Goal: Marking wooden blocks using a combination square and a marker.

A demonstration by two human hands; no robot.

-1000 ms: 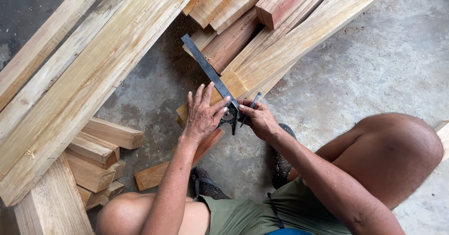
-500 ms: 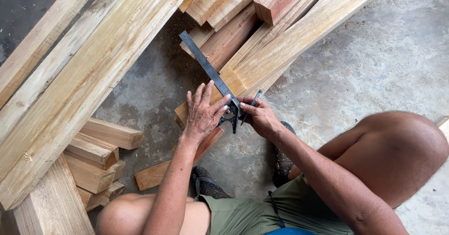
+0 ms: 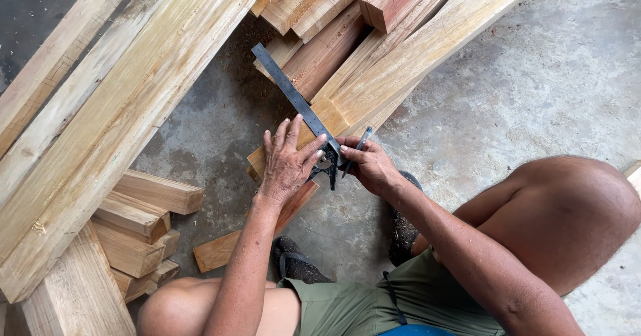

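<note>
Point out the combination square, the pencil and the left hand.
combination square (image 3: 288, 90): head view, on the steel blade.
pencil (image 3: 361, 139): head view, on the shaft above the right hand's fingers.
left hand (image 3: 286, 168): head view, on the back of the hand.

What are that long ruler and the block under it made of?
The ruler looks like dark, dull metal: thin, flat, straight-edged, grey. The block is bare, unfinished wood: pale tan with visible grain and rough sawn faces. The floor seems concrete, grey and mottled.
</note>
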